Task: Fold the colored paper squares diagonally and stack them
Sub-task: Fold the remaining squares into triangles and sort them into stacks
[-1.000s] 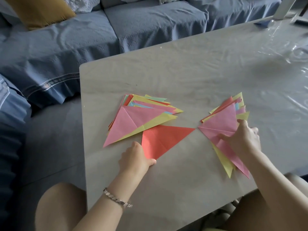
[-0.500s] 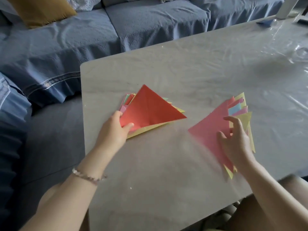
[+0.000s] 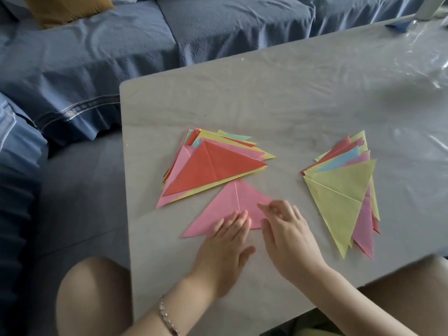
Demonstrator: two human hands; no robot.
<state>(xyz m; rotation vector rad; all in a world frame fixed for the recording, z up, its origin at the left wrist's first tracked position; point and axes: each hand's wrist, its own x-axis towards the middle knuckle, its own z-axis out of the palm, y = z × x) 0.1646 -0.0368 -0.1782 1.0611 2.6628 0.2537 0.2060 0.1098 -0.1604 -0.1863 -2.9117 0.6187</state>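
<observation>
Right hand (image 3: 288, 236) blurred, hiding pink triangle (image 3: 224, 204) corner

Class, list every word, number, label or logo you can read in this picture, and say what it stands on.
None can be read.
The folded papers and the table bear no print.
A small mark on the trim of the sofa cover is too blurred to read.
</observation>
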